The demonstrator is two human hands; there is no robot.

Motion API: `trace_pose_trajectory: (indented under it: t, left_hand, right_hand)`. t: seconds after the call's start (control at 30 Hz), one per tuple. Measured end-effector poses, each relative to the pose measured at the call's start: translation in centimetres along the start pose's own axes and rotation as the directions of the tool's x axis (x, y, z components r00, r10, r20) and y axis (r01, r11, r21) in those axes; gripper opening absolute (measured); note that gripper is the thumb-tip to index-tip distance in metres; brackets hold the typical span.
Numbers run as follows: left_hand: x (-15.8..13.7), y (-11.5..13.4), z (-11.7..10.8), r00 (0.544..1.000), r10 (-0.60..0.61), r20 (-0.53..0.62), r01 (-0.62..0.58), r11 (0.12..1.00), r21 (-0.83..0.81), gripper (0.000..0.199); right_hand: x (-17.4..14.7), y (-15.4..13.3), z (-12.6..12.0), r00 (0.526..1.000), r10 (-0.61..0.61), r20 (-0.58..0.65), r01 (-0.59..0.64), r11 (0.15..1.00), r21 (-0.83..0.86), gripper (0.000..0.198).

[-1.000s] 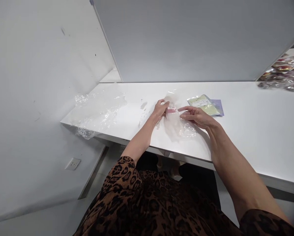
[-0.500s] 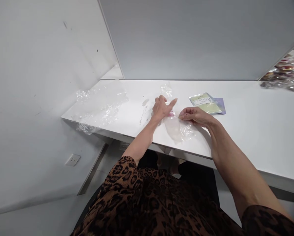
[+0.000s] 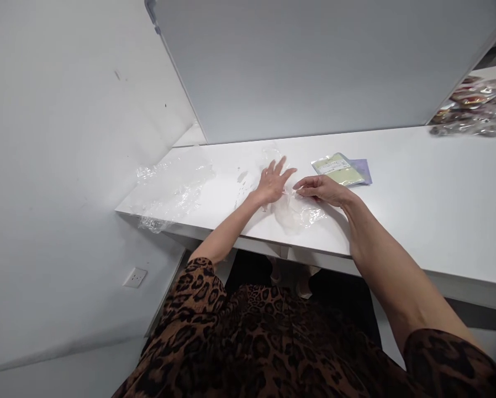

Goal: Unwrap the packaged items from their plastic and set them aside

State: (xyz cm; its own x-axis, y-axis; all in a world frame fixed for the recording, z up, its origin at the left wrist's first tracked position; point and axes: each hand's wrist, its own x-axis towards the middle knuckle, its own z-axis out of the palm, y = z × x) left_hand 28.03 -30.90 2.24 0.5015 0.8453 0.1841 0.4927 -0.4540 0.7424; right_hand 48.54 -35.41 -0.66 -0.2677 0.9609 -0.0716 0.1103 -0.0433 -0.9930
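Glossy, seemingly plastic bag (image 3: 297, 209); matt table (image 3: 417, 193)

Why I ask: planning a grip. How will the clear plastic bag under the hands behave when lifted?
The clear plastic bag looks thin and crinkled, so probably floppy and very light. Its glossy film may slip; the left hand presses it flat.

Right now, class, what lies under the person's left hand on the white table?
The left hand presses flat on a clear plastic bag on the table; the bag's contents cannot be made out.

Two hands (image 3: 273, 185) (image 3: 320, 190), one clear bag (image 3: 297, 213), two flat packets (image 3: 341, 168) (image 3: 362, 168) — one plastic sheet (image 3: 171, 188)
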Motion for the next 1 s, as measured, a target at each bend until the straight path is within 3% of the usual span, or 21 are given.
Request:
trace_pose_trajectory:
  t: [0.07,0.17,0.27,0.33,0.4,0.47,0.57,0.63,0.7,0.8,0.93,1.0]
  left_hand:
    - [2.4,0.1,-0.2,0.99,0.02,0.138,-0.013,0.999,-0.05,0.035]
    - [6.3,0.2,-1.0,0.961,-0.115,0.252,0.137,0.988,-0.069,0.034]
    - [8.3,0.2,-3.0,0.934,-0.25,0.254,0.252,0.967,0.029,0.029]
    - [8.0,0.1,-4.8,0.927,-0.313,0.204,0.285,0.946,0.157,0.03]
    - [6.8,0.0,-6.5,0.919,-0.365,0.149,0.308,0.9,0.308,0.035]
    - [5.0,-0.4,-7.9,0.91,-0.398,0.12,0.32,0.855,0.409,0.038]
    - [2.2,-1.5,-8.8,0.905,-0.42,0.075,0.357,0.841,0.406,0.035]
    - [0.5,-2.3,-8.6,0.895,-0.445,0.03,0.404,0.837,0.368,0.035]
    - [-1.1,-3.0,-7.8,0.873,-0.487,0.005,0.465,0.836,0.292,0.041]
    - [-2.8,-3.4,-5.9,0.847,-0.532,-0.015,0.532,0.846,0.042,0.051]
    - [-3.8,-2.5,-3.2,0.879,-0.473,-0.058,0.444,0.858,-0.259,0.046]
    - [-3.7,-1.8,-2.0,0.89,-0.455,-0.044,0.396,0.815,-0.422,0.042]
  right_hand:
    - [-0.1,0.0,-0.1,1.0,-0.03,-0.004,0.03,0.999,-0.026,0.043]
    - [0.0,0.3,-0.3,0.997,-0.054,-0.052,0.053,0.998,-0.016,0.041]
    - [0.4,0.8,-0.6,0.99,-0.05,-0.133,0.054,0.998,0.023,0.04]
    - [0.8,1.2,-1.0,0.975,-0.055,-0.217,0.07,0.995,0.065,0.036]
    - [1.3,1.5,-1.5,0.927,-0.078,-0.366,0.122,0.988,0.098,0.032]
    - [1.8,1.7,-2.0,0.834,-0.121,-0.538,0.199,0.976,0.089,0.029]
    - [2.1,1.8,-2.8,0.694,-0.197,-0.692,0.292,0.956,0.021,0.025]
    - [2.0,1.6,-2.7,0.666,-0.217,-0.713,0.309,0.951,-0.001,0.024]
    - [1.7,1.2,-2.0,0.702,-0.217,-0.678,0.302,0.953,0.007,0.027]
    - [1.4,0.9,0.2,0.794,-0.223,-0.565,0.28,0.96,0.016,0.041]
    - [1.6,1.3,2.9,0.873,-0.231,-0.429,0.26,0.966,0.009,0.059]
    - [1.8,1.6,3.4,0.898,-0.208,-0.387,0.231,0.973,0.012,0.062]
